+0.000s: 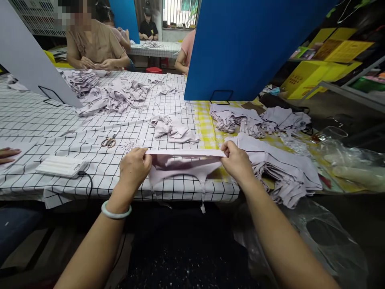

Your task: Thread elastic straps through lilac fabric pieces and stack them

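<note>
Lilac cloth spans the gap between my hands: a lilac garment (183,163) pulled taut by its upper band, just above the near edge of the table (45,120). My left hand (134,166) pinches one end of the band and my right hand (237,160) pinches the other. The hands are well apart, each clamped on the fabric with thumb over fingers. The body of the piece sags below the band, and thin straps dangle past the table edge. A pale green bracelet (116,212) sits on my left wrist.

Just right of my right hand lies a stack of lilac pieces (282,168), partly on the yellow checked cloth (204,120). Beyond the garment sits a small crumpled heap (173,128) of the same fabric. Scissors (108,141) lie on the black-and-white checked cover near my left hand, with a scatter of tiny trimmings (130,145) beside them. A white power bank (61,166) rests further left, its cable (88,180) trailing off the edge.

A blue divider (240,44) stands upright past the stack. At the far left edge another person's hand (9,154) lies flat on the table — and across from me a person in a tan top (96,44) handles more lilac pieces.
</note>
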`<state>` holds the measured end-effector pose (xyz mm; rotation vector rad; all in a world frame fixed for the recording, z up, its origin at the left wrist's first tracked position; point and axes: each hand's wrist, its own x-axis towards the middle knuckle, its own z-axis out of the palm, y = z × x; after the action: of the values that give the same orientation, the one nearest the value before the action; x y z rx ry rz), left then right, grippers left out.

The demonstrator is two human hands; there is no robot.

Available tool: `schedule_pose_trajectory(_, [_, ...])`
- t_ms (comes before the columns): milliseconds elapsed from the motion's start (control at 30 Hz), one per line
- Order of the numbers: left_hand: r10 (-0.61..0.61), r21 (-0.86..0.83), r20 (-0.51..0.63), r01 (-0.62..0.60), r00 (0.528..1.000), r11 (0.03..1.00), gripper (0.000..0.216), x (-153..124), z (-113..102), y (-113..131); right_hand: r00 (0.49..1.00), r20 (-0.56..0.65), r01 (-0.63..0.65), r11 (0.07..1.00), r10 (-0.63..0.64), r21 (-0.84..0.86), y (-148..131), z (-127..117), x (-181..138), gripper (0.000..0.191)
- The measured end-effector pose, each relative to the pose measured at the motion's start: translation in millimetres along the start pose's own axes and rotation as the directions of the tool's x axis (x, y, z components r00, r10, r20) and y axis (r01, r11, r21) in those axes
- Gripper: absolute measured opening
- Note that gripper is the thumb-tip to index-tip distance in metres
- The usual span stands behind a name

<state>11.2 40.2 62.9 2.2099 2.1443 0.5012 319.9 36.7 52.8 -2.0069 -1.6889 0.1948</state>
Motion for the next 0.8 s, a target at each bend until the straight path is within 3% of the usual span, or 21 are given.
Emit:
schedule_pose_trajectory(67, [-0.001,0.008,-0.049,0.001,0.999,1.0,0.043,-1.3,20.1,3.0,0.993,-0.12,-0.007,0.999,0.002,-0.045,3.4,21.3,-1.9,0.032])
schedule_pose_trajectory(100, [0.015,0.026,-0.028,-0.014,1.0,1.0,0.05,-2.1,28.5,5.2,0.992,-0.123,-0.008,0.997,-0.002,-0.075,4.2,31.1,-4.4,0.033])
schedule_pose_trajectory(167, [0.079,0.066,0.049,-0.082,0.996,0.994,0.053,-0.7,42.3,10.4,0.999,-0.037,0.009,0.992,-0.014,-0.127,4.8,47.8,-9.2,0.03])
schedule_pose_trajectory(233, [0.137,0.081,0.111,-0.147,0.984,0.986,0.037,7.1,51.2,14.9,0.999,0.04,0.033,0.989,-0.027,-0.147,5.0,58.7,-10.4,0.024])
schedule_pose_trajectory(367, [0.055,0.091,0.078,-0.062,0.995,0.994,0.022,27.3,51.3,12.8,0.999,-0.013,0.027,0.986,-0.03,-0.165,8.6,60.9,-2.6,0.02])
schedule_pose_trajectory(500, [-0.029,0.098,0.092,0.02,0.995,0.995,0.016,18.9,37.6,-0.2,0.995,-0.013,0.1,0.983,-0.103,-0.153,20.2,52.6,-5.2,0.02])
schedule_pose_trajectory(600, [-0.047,0.091,0.248,0.025,0.968,0.996,0.017,0.0,23.7,-12.3,0.982,0.087,0.179,0.978,-0.17,-0.107,32.6,44.7,-16.3,0.019])
schedule_pose_trajectory(700, [0.045,-0.018,0.464,-0.041,0.885,0.999,0.017,-6.3,7.3,-24.2,0.911,0.354,0.21,0.977,-0.211,0.04,41.6,28.3,-21.1,0.011])
schedule_pose_trajectory(733, [0.099,-0.075,0.481,-0.072,0.871,0.995,0.02,-3.5,3.5,-26.8,0.871,0.44,0.19,0.976,-0.218,0.107,42.7,22.2,-19.6,0.012])
schedule_pose_trajectory(800, [0.16,-0.136,0.388,-0.115,0.908,0.984,0.028,8.9,2.2,-27.5,0.837,0.504,0.111,0.968,-0.214,0.227,41.5,14.2,-12.1,0.024])
